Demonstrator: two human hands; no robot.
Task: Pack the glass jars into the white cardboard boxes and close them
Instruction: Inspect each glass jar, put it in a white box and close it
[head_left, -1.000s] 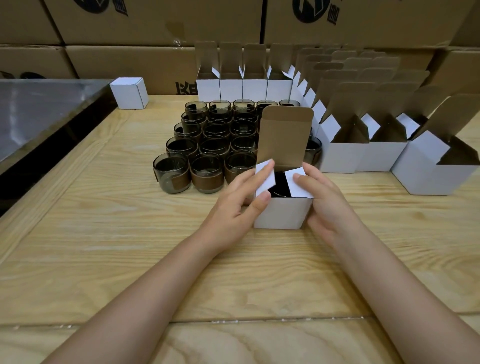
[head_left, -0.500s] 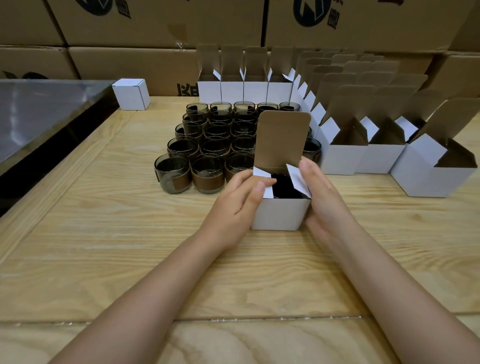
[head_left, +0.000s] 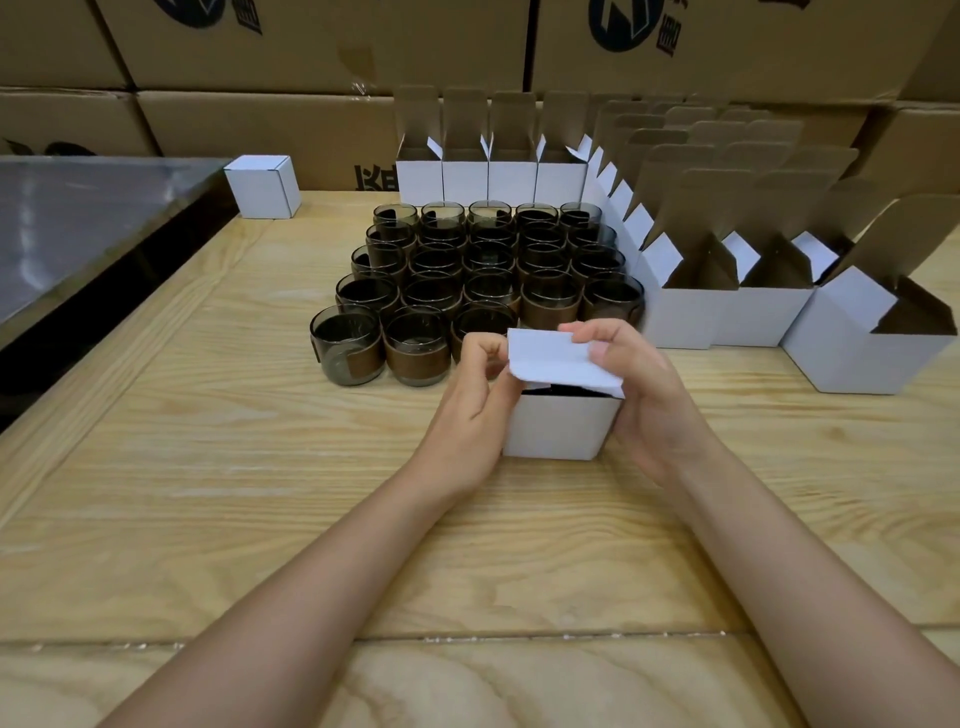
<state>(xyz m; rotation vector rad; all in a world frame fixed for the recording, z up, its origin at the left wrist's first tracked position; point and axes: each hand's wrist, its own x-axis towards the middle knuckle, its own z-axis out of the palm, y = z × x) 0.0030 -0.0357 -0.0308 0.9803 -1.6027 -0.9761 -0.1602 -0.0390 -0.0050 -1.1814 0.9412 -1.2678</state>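
Head: one box (head_left: 558, 426) held, roughly twenty-three jars (head_left: 417, 343).

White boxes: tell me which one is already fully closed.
The lone box at the far left of the table, its top flat and shut. The rowed boxes stand with lids up, and the held box has its lid only partly down.

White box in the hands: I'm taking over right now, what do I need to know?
Left hand pinches the lid at its left edge; right hand pinches its right edge.
The box stands on the table, lid folded down but not tucked; a dark gap shows under it.
Done: one closed box at the back left.
Left: tuck this lid, then pack the many jars into the open boxes.
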